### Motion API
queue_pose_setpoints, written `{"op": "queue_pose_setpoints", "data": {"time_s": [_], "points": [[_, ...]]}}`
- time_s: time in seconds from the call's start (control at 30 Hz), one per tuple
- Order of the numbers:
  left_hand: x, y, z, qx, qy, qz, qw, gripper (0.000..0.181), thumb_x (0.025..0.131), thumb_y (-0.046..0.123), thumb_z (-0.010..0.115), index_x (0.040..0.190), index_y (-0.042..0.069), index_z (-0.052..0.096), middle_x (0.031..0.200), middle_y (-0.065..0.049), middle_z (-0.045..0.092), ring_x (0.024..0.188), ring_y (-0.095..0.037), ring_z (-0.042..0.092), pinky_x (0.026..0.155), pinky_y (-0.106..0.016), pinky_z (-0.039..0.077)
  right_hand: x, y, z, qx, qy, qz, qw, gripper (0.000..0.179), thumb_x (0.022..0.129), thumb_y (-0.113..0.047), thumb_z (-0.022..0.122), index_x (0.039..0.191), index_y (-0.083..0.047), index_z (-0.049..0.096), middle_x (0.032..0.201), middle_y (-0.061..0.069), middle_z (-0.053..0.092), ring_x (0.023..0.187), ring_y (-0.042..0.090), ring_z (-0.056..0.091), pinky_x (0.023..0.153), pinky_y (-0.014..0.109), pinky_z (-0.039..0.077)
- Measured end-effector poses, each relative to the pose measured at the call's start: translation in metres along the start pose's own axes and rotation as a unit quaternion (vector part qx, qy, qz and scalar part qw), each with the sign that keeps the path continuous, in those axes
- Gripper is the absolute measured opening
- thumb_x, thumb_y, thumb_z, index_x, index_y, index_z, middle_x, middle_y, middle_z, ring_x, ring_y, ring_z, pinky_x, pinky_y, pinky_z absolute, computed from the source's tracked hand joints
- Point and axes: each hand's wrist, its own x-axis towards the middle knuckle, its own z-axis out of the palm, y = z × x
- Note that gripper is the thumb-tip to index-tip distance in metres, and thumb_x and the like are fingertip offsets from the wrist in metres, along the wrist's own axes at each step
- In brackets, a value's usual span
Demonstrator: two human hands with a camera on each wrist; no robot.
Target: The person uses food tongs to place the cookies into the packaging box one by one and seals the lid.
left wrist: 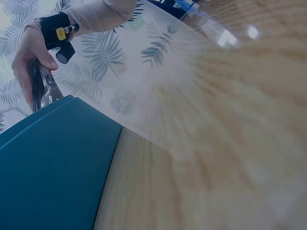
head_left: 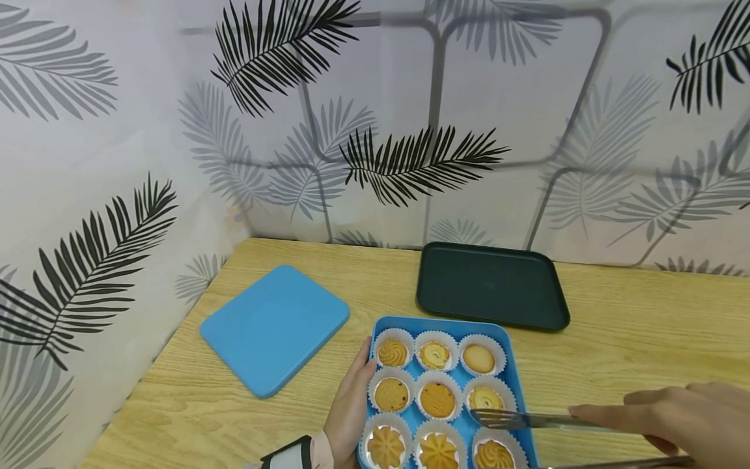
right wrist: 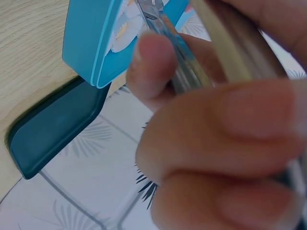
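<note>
A blue box (head_left: 518,365) holds several cookies in white paper cups. My left hand (head_left: 349,402) lies along its left wall, fingers fairly straight and touching it. From the right, my right hand (head_left: 691,420) holds metal tongs (head_left: 545,421); in the right wrist view, fingers curl round the tongs (right wrist: 184,62). One tong tip hangs over the front edge of the right cup in the middle row, by a pale round cookie (head_left: 485,397). The other tong arm runs lower, near the frame's bottom edge. Whether the tip touches the cookie cannot be told.
A blue lid (head_left: 275,329) lies flat on the wooden table (head_left: 170,417), left of the box. Behind the box sits a dark green tray (head_left: 492,284). Leaf-patterned cloth (head_left: 387,215) rises along the table's back and left edges.
</note>
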Motion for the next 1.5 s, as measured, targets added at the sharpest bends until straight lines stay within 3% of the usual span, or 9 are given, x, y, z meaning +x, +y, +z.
{"op": "queue_pose_setpoints", "data": {"time_s": [0.3,0.43,0.57,0.67,0.93,1.0,1.13,1.23,1.5], "points": [[0.000,0.000,0.000,0.002,0.004,0.005,1.0000,0.057,0.106,0.034,0.026,0.157,0.014,0.010,0.163,-0.013,0.008,0.148,-0.037,0.005,0.116,-0.061,0.009,-0.008,0.033,-0.003,0.118,0.017,-0.141,0.9828,0.065,0.094,-0.028,0.064,0.151,-0.021,0.035,0.072,-0.024,0.037,0.054,-0.007,0.029,0.042,0.018,0.032],[0.000,0.000,0.000,-0.001,0.003,0.001,1.0000,0.057,0.106,0.034,0.026,0.157,0.014,0.010,0.163,-0.013,0.008,0.148,-0.037,0.005,0.116,-0.061,0.010,-0.012,0.037,0.001,0.088,0.128,-0.111,0.9815,0.079,0.088,-0.022,0.071,0.153,-0.031,0.028,0.071,-0.024,0.035,0.050,-0.009,0.022,0.039,0.015,0.029],[0.000,0.000,0.000,-0.004,-0.001,0.000,1.0000,0.057,0.106,0.035,0.026,0.157,0.014,0.009,0.163,-0.013,0.008,0.148,-0.037,0.006,0.116,-0.061,0.011,-0.009,0.041,0.006,0.012,0.270,-0.064,0.9607,0.098,0.078,-0.016,0.080,0.152,-0.039,0.020,0.068,-0.024,0.030,0.049,-0.009,0.014,0.038,0.015,0.023],[0.000,0.000,0.000,-0.003,-0.002,0.000,1.0000,0.057,0.106,0.035,0.026,0.157,0.014,0.009,0.163,-0.013,0.007,0.148,-0.038,0.006,0.116,-0.061,0.011,-0.003,0.046,0.007,-0.006,0.303,0.007,0.9530,0.094,0.080,-0.019,0.078,0.155,-0.028,0.022,0.060,-0.019,0.028,0.045,-0.006,0.017,0.039,0.017,0.022],[0.000,0.000,0.000,0.002,0.002,-0.005,1.0000,0.059,0.106,0.037,0.027,0.157,0.015,0.009,0.163,-0.014,0.007,0.147,-0.039,0.004,0.115,-0.063,0.010,0.018,0.067,0.010,0.119,0.215,0.144,0.9585,0.076,0.101,-0.030,0.052,0.149,0.012,0.010,0.062,0.005,0.052,0.044,0.011,0.045,0.041,0.025,0.040],[0.000,0.000,0.000,0.000,0.003,-0.004,1.0000,0.059,0.106,0.037,0.027,0.157,0.015,0.009,0.163,-0.014,0.007,0.147,-0.039,0.005,0.114,-0.064,0.011,0.023,0.074,0.011,0.134,0.209,0.162,0.9551,0.077,0.103,-0.032,0.047,0.147,0.016,0.006,0.077,0.023,0.059,0.046,0.015,0.048,0.042,0.027,0.042],[0.000,0.000,0.000,0.000,0.003,-0.002,1.0000,0.059,0.106,0.037,0.026,0.157,0.015,0.009,0.163,-0.014,0.008,0.147,-0.039,0.006,0.114,-0.063,0.012,0.033,0.088,0.019,0.156,0.209,0.181,0.9483,0.079,0.104,-0.035,0.042,0.145,0.020,0.002,0.076,0.024,0.057,0.047,0.016,0.047,0.041,0.028,0.040],[0.000,0.000,0.000,0.004,0.003,0.002,1.0000,0.058,0.106,0.036,0.026,0.157,0.014,0.009,0.162,-0.014,0.009,0.147,-0.039,0.007,0.115,-0.063,0.012,0.038,0.098,0.027,0.182,0.199,0.187,0.9446,0.079,0.105,-0.035,0.039,0.144,0.021,-0.002,0.064,0.006,0.048,0.048,0.014,0.045,0.042,0.029,0.040],[0.000,-0.001,0.000,0.011,0.006,0.013,0.9998,0.057,0.106,0.033,0.026,0.157,0.012,0.010,0.162,-0.015,0.010,0.147,-0.039,0.006,0.115,-0.063,0.010,0.045,0.108,0.039,0.186,0.201,0.183,0.9443,0.078,0.106,-0.034,0.037,0.141,0.024,-0.002,0.072,0.008,0.046,0.050,0.014,0.044,0.042,0.028,0.041]]}}
